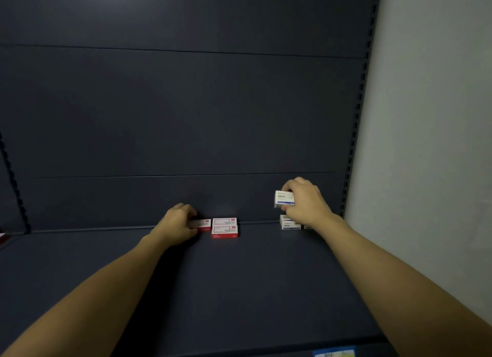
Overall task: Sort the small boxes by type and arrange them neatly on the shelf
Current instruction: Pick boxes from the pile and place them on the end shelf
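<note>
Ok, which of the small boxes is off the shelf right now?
The blue-and-white box in the right hand, held in the air above the blue-and-white stack. Every other box rests on the shelf, including the red one the left hand grips.

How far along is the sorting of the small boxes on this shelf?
Done: two red boxes stacked at the back; blue boxes grouped to the right. In hand: the left hand holds another red box beside that stack, and the right hand holds a blue box above the blue group. Left: setting both down.
</note>
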Demonstrator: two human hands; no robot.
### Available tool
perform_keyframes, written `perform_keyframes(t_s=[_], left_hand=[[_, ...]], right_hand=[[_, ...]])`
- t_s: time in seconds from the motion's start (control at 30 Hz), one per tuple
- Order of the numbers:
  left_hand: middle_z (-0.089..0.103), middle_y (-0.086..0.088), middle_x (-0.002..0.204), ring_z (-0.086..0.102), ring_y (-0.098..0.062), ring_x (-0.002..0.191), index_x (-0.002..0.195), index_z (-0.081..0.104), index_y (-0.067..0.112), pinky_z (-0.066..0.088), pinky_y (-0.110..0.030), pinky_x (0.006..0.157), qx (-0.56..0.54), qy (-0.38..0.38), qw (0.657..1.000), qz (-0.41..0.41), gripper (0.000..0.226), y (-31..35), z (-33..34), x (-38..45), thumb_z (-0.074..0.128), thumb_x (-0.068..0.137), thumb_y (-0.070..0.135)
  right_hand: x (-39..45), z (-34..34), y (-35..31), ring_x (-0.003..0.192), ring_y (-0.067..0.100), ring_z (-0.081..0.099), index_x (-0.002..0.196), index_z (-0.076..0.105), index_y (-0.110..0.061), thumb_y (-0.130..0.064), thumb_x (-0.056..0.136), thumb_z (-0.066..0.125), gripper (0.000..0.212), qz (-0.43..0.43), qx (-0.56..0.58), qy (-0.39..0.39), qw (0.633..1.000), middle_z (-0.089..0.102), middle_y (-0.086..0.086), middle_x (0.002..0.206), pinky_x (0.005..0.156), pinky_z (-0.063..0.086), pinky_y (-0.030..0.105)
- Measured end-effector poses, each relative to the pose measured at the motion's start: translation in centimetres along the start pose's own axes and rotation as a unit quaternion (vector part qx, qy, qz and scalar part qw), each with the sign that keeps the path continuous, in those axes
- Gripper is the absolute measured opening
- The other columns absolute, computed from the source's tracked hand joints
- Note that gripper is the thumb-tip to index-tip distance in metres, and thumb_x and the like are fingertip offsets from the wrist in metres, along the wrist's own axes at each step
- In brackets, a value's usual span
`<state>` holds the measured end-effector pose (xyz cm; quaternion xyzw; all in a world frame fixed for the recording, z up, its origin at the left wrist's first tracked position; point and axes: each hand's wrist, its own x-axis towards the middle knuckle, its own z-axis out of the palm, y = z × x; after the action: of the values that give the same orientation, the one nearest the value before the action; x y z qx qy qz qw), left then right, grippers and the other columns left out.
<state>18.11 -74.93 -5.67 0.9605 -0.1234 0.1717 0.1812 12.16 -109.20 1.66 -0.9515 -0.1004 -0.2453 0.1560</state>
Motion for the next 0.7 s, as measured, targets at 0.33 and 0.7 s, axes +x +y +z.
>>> perform_keyframes(t_s=[0.33, 0.7], left_hand=[[0.047, 0.008, 0.115, 0.057, -0.014, 0.099, 0.123, 0.057, 0.019, 0.052, -0.034, 0.089, 0.041, -0.015, 0.999, 0.024, 0.050, -0.1, -1.0, 0.5, 0.072, 0.081, 0.042], [0.050, 0.006, 0.109, 0.056, -0.015, 0.095, 0.121, 0.061, 0.018, 0.052, -0.035, 0.084, 0.050, 0.021, 0.999, 0.008, 0.038, -0.3, -3.9, 0.0, 0.066, 0.087, 0.033]], right_hand=[[0.4, -0.3, 1.7, 0.107, 0.019, 0.052, 0.110, 0.066, -0.026, -0.031, 0.078, 0.076, 0.034, 0.011, -0.044, -0.039, 0.998, 0.055, -0.003, 0.110, 0.098, 0.037, 0.039], [-1.6, 2.6, 3.7, 0.118, 0.022, 0.047, 0.123, 0.063, -0.033, -0.037, 0.077, 0.079, 0.049, 0.043, -0.078, -0.125, 0.988, 0.051, -0.002, 0.123, 0.098, 0.033, 0.037]])
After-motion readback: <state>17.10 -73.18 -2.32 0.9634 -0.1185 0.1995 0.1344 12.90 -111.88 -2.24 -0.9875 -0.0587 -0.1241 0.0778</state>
